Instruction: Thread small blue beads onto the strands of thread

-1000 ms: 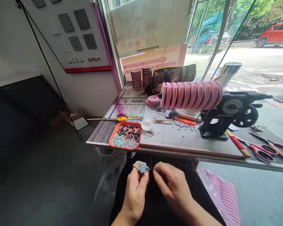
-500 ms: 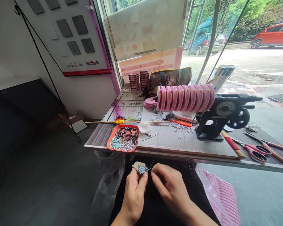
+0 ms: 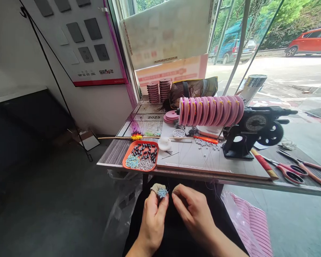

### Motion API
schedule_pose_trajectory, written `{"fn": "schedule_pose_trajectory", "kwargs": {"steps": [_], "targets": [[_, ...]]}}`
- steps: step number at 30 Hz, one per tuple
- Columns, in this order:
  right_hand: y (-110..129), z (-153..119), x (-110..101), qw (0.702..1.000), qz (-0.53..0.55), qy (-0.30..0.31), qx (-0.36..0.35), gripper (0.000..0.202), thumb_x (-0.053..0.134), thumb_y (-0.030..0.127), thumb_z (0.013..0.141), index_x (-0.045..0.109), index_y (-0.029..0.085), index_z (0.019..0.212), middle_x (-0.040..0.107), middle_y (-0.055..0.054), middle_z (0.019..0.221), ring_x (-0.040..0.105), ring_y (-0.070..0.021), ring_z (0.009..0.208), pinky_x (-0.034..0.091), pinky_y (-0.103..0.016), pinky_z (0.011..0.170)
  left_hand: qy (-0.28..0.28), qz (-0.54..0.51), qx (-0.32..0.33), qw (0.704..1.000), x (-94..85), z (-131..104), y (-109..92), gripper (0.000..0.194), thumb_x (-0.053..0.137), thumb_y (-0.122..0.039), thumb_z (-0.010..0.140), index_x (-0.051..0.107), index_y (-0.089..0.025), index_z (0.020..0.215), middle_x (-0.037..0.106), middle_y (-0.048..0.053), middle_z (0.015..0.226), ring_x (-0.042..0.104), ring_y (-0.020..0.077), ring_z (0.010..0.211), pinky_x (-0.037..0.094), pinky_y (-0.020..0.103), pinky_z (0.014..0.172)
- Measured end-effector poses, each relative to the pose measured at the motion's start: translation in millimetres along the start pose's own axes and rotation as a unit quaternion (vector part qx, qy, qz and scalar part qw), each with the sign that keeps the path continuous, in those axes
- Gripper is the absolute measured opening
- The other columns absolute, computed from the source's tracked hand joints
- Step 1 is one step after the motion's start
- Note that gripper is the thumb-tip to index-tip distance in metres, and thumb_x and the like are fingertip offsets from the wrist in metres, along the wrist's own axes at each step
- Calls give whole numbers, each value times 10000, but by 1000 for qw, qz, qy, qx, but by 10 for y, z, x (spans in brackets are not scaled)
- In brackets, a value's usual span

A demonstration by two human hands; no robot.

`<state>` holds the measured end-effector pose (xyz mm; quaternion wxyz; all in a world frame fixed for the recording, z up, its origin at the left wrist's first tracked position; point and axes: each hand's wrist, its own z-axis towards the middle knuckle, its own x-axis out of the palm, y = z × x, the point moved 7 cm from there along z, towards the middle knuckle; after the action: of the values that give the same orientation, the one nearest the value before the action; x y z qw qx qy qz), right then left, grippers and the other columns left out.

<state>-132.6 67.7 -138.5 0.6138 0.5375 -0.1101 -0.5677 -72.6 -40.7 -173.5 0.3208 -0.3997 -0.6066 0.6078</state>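
Over the dark-clad lap, my left hand (image 3: 153, 220) pinches a cluster of small blue-grey pieces (image 3: 162, 193) between thumb and fingers. A beige covering (image 3: 157, 187) shows on a fingertip of that hand. Just to the right, my right hand (image 3: 194, 208) has its thumb and index finger curled towards each other, with a beige covering (image 3: 177, 189) at the index fingertip. Whatever lies between those fingers is too small to make out. A narrow gap separates the two hands.
On the table edge ahead sit an orange tray (image 3: 125, 161) of small parts, a round white pad (image 3: 164, 144) and loose grey beads (image 3: 207, 144). A black winder (image 3: 238, 148) carries pink spools (image 3: 211, 110). Scissors (image 3: 293, 170) and pliers (image 3: 310, 167) lie right.
The view has shifted slightly. Thin strands beside the cluster show less clearly than before. Both hands keep nearly the same pose.
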Motion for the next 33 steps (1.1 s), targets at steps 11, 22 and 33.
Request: {"fn": "schedule_pose_trajectory", "kwargs": {"steps": [11,22,33], "targets": [[-64,-8,25,1000,-4,-7,9,243,441,222,847,386,191,613,436,43,538,405,-82,481,305,-185,487,26,99,3,995,23,-11,17,232,447,-383,859,534,-183,779,522,11,674,453,153,625,373,267,596],[-101,49,71,1000,-14,2,14,242,432,226,830,371,193,599,418,46,524,387,-82,465,285,-188,473,-24,31,16,999,-66,70,84,230,516,-395,832,597,-180,829,547,13,681,520,162,654,418,256,616],[-64,48,39,1000,-13,4,5,244,441,217,838,400,191,599,440,43,528,408,-82,470,303,-190,470,-44,-44,35,997,-46,128,-83,216,655,-369,731,618,-157,750,615,8,674,553,132,644,468,212,630]]}}
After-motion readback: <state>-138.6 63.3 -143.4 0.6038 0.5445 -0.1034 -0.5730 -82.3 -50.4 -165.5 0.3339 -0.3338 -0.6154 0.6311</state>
